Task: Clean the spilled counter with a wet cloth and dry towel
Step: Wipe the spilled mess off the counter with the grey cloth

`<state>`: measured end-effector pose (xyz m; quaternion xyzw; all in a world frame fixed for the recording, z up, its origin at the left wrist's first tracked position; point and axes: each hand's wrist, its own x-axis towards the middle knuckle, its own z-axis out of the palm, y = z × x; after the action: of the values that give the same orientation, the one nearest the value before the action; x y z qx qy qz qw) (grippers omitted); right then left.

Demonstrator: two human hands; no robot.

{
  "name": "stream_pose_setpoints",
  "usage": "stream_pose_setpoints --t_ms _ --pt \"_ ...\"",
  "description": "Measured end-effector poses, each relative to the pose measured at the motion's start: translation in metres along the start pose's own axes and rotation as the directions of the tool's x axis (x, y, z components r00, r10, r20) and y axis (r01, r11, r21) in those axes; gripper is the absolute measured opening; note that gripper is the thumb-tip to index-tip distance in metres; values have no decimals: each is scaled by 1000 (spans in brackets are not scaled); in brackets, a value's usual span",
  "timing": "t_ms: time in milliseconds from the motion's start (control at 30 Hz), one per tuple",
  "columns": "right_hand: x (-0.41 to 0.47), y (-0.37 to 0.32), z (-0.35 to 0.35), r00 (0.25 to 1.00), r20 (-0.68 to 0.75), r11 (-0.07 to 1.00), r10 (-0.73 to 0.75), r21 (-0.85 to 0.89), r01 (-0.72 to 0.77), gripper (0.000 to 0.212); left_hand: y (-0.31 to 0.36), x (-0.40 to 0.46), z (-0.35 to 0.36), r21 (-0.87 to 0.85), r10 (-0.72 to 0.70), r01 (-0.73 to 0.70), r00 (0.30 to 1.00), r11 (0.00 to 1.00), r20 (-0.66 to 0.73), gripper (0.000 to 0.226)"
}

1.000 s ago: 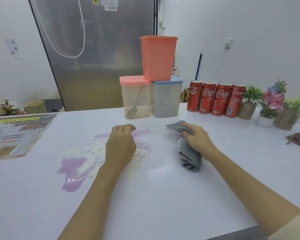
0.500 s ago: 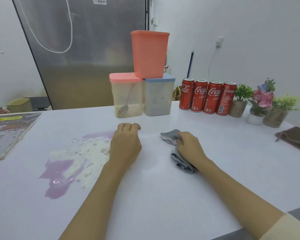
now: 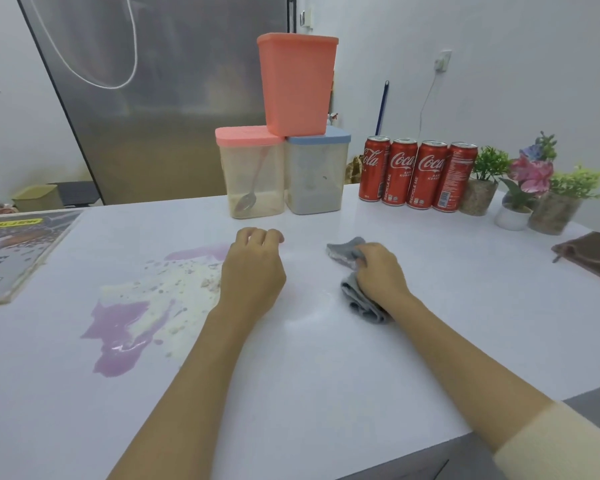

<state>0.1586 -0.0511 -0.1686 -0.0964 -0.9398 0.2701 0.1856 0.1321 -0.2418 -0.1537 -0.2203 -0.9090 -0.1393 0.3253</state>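
Observation:
A purple liquid spill (image 3: 118, 337) mixed with whitish crumbs lies on the white counter (image 3: 326, 375), left of centre. My left hand (image 3: 253, 271) rests on the counter at the spill's right edge, fingers curled and holding nothing. My right hand (image 3: 378, 275) presses down on a bunched grey cloth (image 3: 357, 299), to the right of the spill and clear of it. The counter between my two hands looks smeared and damp. A brown towel (image 3: 593, 258) lies at the far right edge of the counter.
Three plastic containers (image 3: 288, 161) are stacked at the back of the counter, one with a spoon inside. Several red cola cans (image 3: 416, 174) and small potted plants (image 3: 534, 192) stand at the back right. A printed board (image 3: 11, 251) lies at the left edge.
My right hand has pulled the grey cloth slightly toward me and rightward. The left hand stays at the spill's edge. The view has shifted a little.

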Motion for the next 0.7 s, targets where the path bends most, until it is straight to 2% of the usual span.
stream_pose_setpoints --t_ms 67,133,200,233,300,367,400,467,500,567,633,700 --pt "7 -17 8 1000 17 1000 18 16 -18 37 2 0 -1 6 10 -10 1000 1000 -5 34" --pt "-6 -37 21 995 72 997 -62 51 58 42 3 0 0 10 46 -46 999 999 5 39" --pt "-25 -50 30 974 158 977 -163 163 137 36 2 1 1 10 71 -71 997 997 14 43" --pt "-30 -52 30 968 189 965 -167 232 122 31 1 2 2 10 75 -76 997 997 17 43" --pt "-31 -51 16 967 241 895 -84 444 -33 26 -1 0 1 2 73 -73 997 997 12 45" --pt "-24 -43 -4 978 207 790 11 598 -136 26 -4 0 -1 -1 44 -44 999 999 -14 46" --pt "-19 -36 -15 987 152 784 50 606 -133 26 -5 -1 -2 -5 23 -23 999 1000 -27 46" --pt "-6 -19 -33 995 40 843 93 528 -100 24 -5 0 -2 -18 -7 6 999 1000 -45 46" --pt "0 -9 -38 993 28 863 111 494 -111 25 -5 -1 -2 -20 -10 9 999 1000 -53 45" --pt "7 6 -37 979 114 871 166 448 -200 32 -5 -2 1 -12 -5 4 998 1000 -59 40" --pt "5 19 -20 959 151 950 238 172 -263 39 -6 -4 3 -2 -6 6 999 1000 -47 36" --pt "1 27 -1 968 56 965 243 -118 -235 45 -8 -4 5 0 -16 16 999 1000 -41 35"
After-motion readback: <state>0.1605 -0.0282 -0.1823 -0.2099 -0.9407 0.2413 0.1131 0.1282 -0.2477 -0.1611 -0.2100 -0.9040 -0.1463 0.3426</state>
